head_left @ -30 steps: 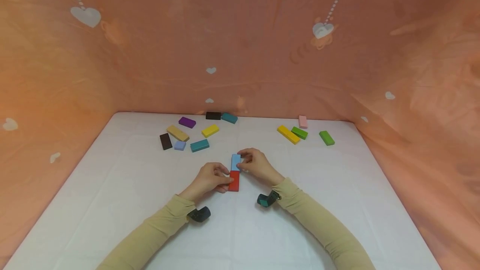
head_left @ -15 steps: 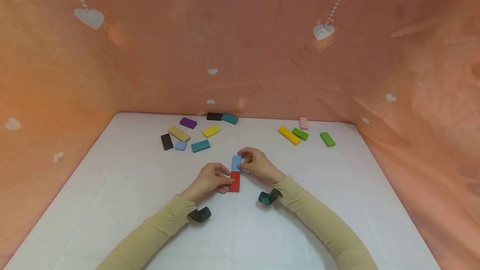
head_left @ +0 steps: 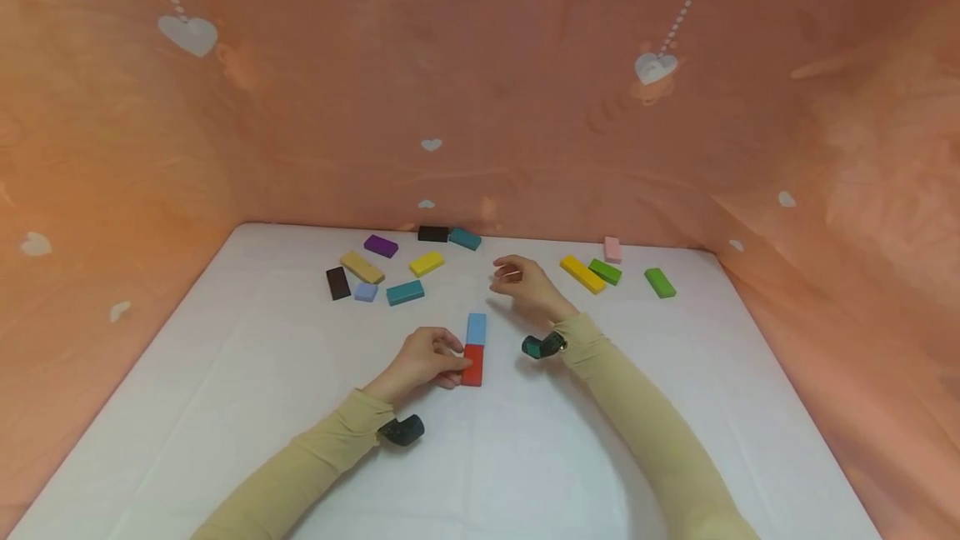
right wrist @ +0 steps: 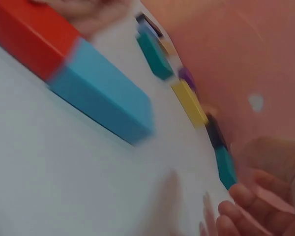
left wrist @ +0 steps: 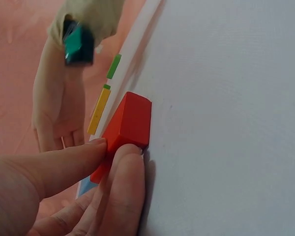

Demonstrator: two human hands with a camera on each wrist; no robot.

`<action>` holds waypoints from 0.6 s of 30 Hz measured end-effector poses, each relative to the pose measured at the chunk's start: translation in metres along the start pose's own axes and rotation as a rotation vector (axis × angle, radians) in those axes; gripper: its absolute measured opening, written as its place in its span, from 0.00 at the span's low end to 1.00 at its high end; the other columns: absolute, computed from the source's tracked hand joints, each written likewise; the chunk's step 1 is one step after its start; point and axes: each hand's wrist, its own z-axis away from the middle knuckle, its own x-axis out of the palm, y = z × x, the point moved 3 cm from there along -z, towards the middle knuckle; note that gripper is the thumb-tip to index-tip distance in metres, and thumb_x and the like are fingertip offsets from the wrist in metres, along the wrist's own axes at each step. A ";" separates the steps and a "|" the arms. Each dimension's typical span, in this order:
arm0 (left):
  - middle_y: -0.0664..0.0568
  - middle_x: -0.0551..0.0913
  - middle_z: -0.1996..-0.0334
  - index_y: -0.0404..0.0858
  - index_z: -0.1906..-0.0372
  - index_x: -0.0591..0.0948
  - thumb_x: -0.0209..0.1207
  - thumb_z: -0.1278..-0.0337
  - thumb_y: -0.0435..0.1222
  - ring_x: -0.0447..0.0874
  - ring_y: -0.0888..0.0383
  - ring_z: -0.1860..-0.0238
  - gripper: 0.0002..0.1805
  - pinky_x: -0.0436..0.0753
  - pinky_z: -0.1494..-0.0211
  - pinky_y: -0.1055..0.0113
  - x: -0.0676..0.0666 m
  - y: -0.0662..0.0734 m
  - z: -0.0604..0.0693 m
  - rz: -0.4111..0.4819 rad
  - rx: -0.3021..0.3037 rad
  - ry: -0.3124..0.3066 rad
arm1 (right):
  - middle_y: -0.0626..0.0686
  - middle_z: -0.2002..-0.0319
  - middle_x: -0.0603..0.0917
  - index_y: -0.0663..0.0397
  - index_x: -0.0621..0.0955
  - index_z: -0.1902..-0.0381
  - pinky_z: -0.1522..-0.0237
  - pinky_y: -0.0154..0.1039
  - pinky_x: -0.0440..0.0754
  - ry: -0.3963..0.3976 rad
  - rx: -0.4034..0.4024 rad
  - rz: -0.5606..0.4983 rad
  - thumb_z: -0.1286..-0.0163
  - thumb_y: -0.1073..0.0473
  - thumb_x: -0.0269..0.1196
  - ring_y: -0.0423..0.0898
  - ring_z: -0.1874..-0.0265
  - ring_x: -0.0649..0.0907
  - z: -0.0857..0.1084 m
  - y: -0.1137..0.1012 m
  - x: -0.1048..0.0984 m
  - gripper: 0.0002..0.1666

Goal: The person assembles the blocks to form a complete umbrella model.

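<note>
One left hand (head_left: 422, 359), fingers (left wrist: 129, 184) in a pinch on a red block (head_left: 476, 371); one right hand (head_left: 529, 282), fingers loosely apart and empty.

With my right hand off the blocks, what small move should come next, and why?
Perhaps reach your right hand toward the far teal block: that hand is empty and near it, while your left hand grips the red block, end to end with the light-blue block.

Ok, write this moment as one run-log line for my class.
left hand: pinching red block | right hand: holding nothing | blue block: touching red block's far end
</note>
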 end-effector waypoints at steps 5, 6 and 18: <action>0.45 0.83 0.76 0.31 0.56 0.77 0.69 0.49 0.35 0.83 0.54 0.79 0.18 0.84 0.70 0.64 0.001 0.001 0.001 -0.006 0.006 -0.007 | 0.64 0.46 0.76 0.68 0.69 0.38 0.42 0.48 0.74 0.046 -0.038 -0.038 0.37 0.63 0.66 0.57 0.48 0.76 -0.019 0.000 -0.013 0.31; 0.45 0.83 0.76 0.31 0.56 0.77 0.69 0.49 0.35 0.83 0.54 0.79 0.18 0.84 0.70 0.65 0.001 0.001 0.001 -0.008 0.007 -0.009 | 0.65 0.45 0.75 0.68 0.69 0.37 0.41 0.49 0.73 0.053 -0.051 -0.040 0.37 0.63 0.66 0.58 0.47 0.75 -0.023 0.001 -0.014 0.32; 0.45 0.82 0.76 0.32 0.56 0.77 0.69 0.48 0.36 0.83 0.54 0.79 0.18 0.84 0.70 0.65 -0.001 -0.001 0.000 -0.028 0.009 -0.002 | 0.62 0.38 0.70 0.63 0.67 0.34 0.36 0.50 0.67 0.044 -0.067 -0.032 0.37 0.64 0.67 0.57 0.38 0.68 -0.054 0.006 -0.008 0.36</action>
